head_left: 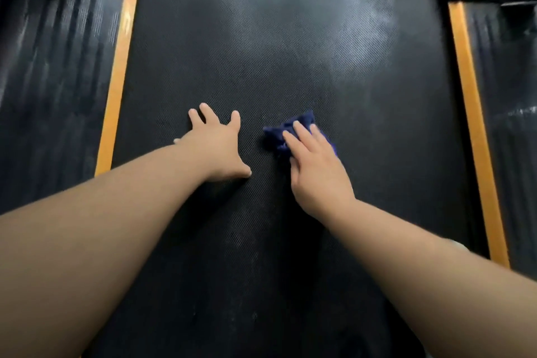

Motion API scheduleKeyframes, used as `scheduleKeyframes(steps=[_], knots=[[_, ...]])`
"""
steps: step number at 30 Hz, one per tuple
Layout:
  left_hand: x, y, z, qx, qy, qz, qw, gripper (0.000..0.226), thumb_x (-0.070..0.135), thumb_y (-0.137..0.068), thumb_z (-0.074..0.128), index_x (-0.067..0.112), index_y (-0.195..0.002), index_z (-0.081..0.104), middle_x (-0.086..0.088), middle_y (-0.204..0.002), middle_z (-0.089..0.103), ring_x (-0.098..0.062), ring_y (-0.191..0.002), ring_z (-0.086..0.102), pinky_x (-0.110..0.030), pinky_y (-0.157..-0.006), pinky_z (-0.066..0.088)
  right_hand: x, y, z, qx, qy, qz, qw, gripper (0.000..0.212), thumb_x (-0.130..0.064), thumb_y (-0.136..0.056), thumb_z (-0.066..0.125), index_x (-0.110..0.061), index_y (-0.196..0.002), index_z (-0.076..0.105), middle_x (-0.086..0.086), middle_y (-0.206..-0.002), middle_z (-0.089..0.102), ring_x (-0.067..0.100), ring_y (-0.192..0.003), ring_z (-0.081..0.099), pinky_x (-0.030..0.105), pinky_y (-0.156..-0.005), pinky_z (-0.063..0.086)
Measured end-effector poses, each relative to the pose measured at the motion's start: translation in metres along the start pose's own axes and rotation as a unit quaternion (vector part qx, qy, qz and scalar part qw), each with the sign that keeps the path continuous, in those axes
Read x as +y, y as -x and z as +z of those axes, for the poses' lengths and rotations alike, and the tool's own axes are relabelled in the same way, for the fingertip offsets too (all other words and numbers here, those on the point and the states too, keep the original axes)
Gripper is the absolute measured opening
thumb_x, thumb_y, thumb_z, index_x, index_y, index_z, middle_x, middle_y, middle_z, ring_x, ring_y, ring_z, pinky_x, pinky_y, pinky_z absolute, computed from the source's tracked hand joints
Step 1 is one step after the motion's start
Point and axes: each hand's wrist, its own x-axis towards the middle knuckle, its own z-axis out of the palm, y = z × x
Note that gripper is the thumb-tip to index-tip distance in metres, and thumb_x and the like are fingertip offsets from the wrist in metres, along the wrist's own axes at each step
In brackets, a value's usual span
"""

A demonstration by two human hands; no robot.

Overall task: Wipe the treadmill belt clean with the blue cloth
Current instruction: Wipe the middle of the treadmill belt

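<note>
Right hand (pixel 315 171), fingers straight, is pressed onto the blue cloth (pixel 279 132); beyond it, the treadmill belt (pixel 290 38) is seemingly left filmy, unwiped.

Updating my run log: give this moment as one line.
left hand: flat on belt | right hand: fingers pressing blue cloth onto belt | step: wiping
</note>
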Motion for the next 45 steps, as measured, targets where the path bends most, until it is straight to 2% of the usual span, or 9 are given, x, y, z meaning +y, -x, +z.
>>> scheduleKeyframes(steps=[8,11,14,18,25,28,33,40,45], knots=[[0.002,0.004,0.006,0.144,0.042,-0.025,0.988,0.073,0.06,-0.083,0.045,0.028,-0.147,0.027,-0.015,-0.154,0.019,-0.034,-0.14,0.023,-0.058,-0.106,0.03,0.001,-0.017,-0.028,0.037,-0.116,0.028,0.992,0.051,-0.028,-0.1,0.04,-0.019,-0.149,0.028,0.008,-0.16,0.0,0.024,-0.147,0.007,0.034,-0.119,0.011],[0.026,0.005,0.017,0.295,-0.012,0.159,0.942,0.069,0.059,-0.085,0.033,0.023,-0.143,0.038,-0.014,-0.147,0.038,-0.034,-0.123,0.048,-0.056,-0.104,0.029,0.032,0.001,-0.034,0.077,-0.097,0.124,0.985,0.053,-0.02,-0.098,0.039,-0.015,-0.149,0.024,0.009,-0.16,0.003,0.025,-0.147,0.003,0.041,-0.119,0.006],[0.06,-0.008,0.031,0.273,-0.099,0.331,0.898,0.066,0.06,-0.085,0.032,0.031,-0.143,0.039,-0.017,-0.151,0.033,-0.043,-0.131,0.038,-0.059,-0.103,0.03,0.068,0.021,-0.032,0.036,-0.008,0.191,0.981,0.056,-0.025,-0.098,0.037,-0.015,-0.15,0.019,0.01,-0.16,0.003,0.025,-0.147,0.002,0.046,-0.118,0.005],[0.071,-0.042,0.03,0.292,-0.115,0.353,0.881,0.045,0.044,-0.092,0.037,0.029,-0.129,0.057,-0.015,-0.145,0.043,-0.048,-0.129,0.038,-0.063,-0.098,0.034,0.085,0.03,-0.032,-0.036,0.045,0.185,0.981,0.06,-0.04,-0.1,0.027,-0.02,-0.152,0.003,0.005,-0.16,-0.01,0.02,-0.147,-0.009,0.045,-0.117,-0.002],[0.078,-0.094,-0.014,0.335,0.086,0.098,0.933,0.043,0.049,-0.087,0.042,0.027,-0.121,0.057,-0.007,-0.141,0.046,-0.035,-0.134,0.033,-0.047,-0.114,0.019,0.09,0.032,-0.026,-0.037,0.049,0.176,0.983,0.061,-0.044,-0.1,0.021,-0.023,-0.152,-0.004,0.002,-0.159,-0.017,0.018,-0.146,-0.016,0.043,-0.116,-0.009],[0.097,-0.058,0.013,0.343,0.081,0.254,0.901,0.037,0.043,-0.087,0.044,0.018,-0.102,0.066,-0.007,-0.115,0.062,-0.032,-0.112,0.053,-0.041,-0.11,0.027,0.09,0.033,-0.024,-0.023,0.052,0.176,0.983,0.061,-0.044,-0.1,0.022,-0.024,-0.152,-0.002,0.002,-0.159,-0.014,0.018,-0.146,-0.013,0.043,-0.116,-0.008],[0.082,-0.022,0.04,0.269,0.002,0.456,0.848,0.03,0.033,-0.09,0.047,0.016,-0.104,0.068,-0.008,-0.124,0.061,-0.037,-0.117,0.053,-0.055,-0.099,0.041,0.088,0.033,-0.025,-0.015,0.038,0.181,0.983,0.06,-0.042,-0.1,0.024,-0.023,-0.152,0.0,0.003,-0.16,-0.011,0.018,-0.146,-0.012,0.044,-0.117,-0.006],[0.111,-0.099,-0.009,0.358,0.076,0.158,0.917,0.031,0.035,-0.09,0.041,0.021,-0.111,0.06,-0.007,-0.126,0.054,-0.035,-0.125,0.041,-0.052,-0.107,0.03,0.088,0.034,-0.02,-0.001,0.046,0.177,0.983,0.059,-0.042,-0.1,0.022,-0.025,-0.152,0.0,0.002,-0.16,-0.012,0.017,-0.146,-0.013,0.041,-0.116,-0.009],[0.094,-0.024,0.046,0.274,-0.015,0.418,0.866,0.039,0.034,-0.09,0.038,0.017,-0.112,0.066,-0.012,-0.13,0.058,-0.044,-0.122,0.049,-0.064,-0.095,0.037,0.09,0.033,-0.027,-0.001,0.004,0.178,0.984,0.054,-0.035,-0.102,0.025,-0.027,-0.152,0.007,-0.001,-0.16,-0.007,0.016,-0.147,-0.01,0.041,-0.117,-0.005]])
